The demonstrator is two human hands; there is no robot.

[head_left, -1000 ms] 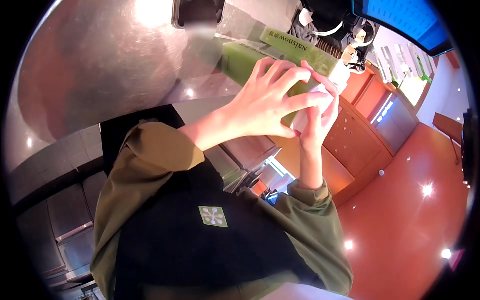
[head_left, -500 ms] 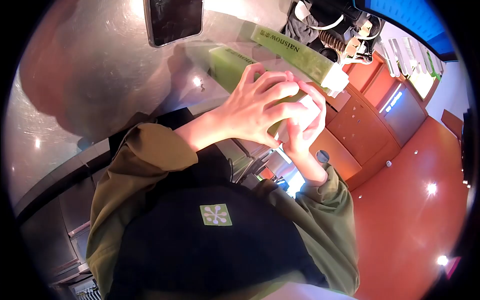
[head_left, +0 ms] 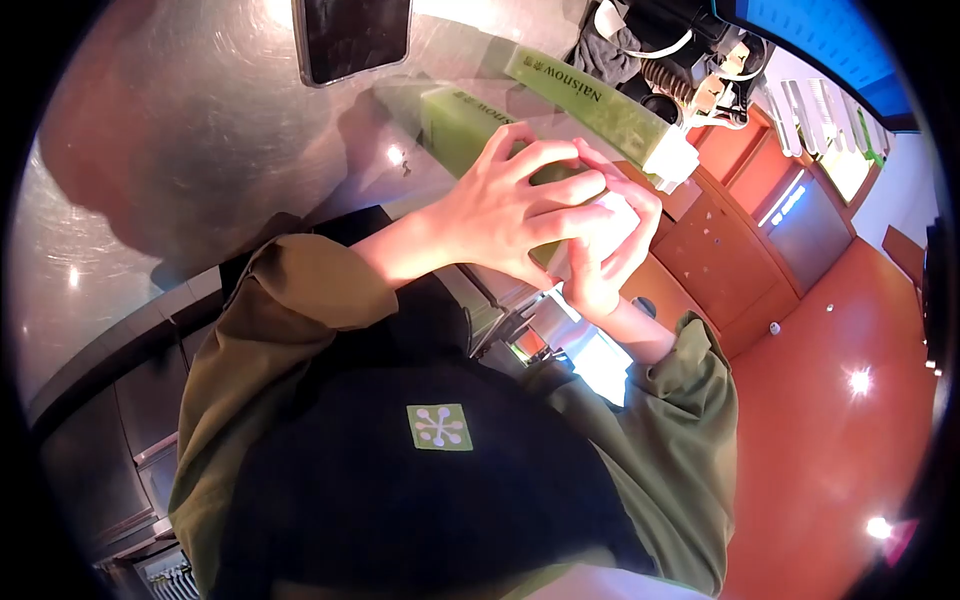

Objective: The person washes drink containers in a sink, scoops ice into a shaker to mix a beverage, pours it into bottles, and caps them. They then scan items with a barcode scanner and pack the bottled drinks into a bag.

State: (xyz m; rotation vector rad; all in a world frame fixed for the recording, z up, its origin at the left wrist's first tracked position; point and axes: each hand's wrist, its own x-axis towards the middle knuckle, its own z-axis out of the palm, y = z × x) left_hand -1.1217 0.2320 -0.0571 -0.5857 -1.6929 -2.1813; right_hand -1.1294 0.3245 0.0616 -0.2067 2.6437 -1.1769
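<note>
My left hand (head_left: 510, 205) is curled over the near end of a long green packet (head_left: 465, 128) printed "Naisnow", its fingers bent around it. Facing it, my right hand (head_left: 625, 240) is wrapped round the pale, brightly lit end (head_left: 605, 225) of that packet. The fingers of both hands almost meet there. What that pale end is made of is washed out by glare. Just beyond my hands lies a second green packet (head_left: 590, 105) with the same print and a white end (head_left: 670, 160).
A shiny metal counter (head_left: 220, 130) stretches to the left, with a dark phone (head_left: 355, 40) at its far side. Dark equipment with cables and a grey cloth (head_left: 605, 55) stands at the back. A blue screen (head_left: 830, 45) is at the upper right, above reddish-brown cabinets (head_left: 730, 240).
The view has shifted slightly. My right forearm and sleeve sit a little further right, and more of a bright patch shows below the hands. Both hands keep their hold.
</note>
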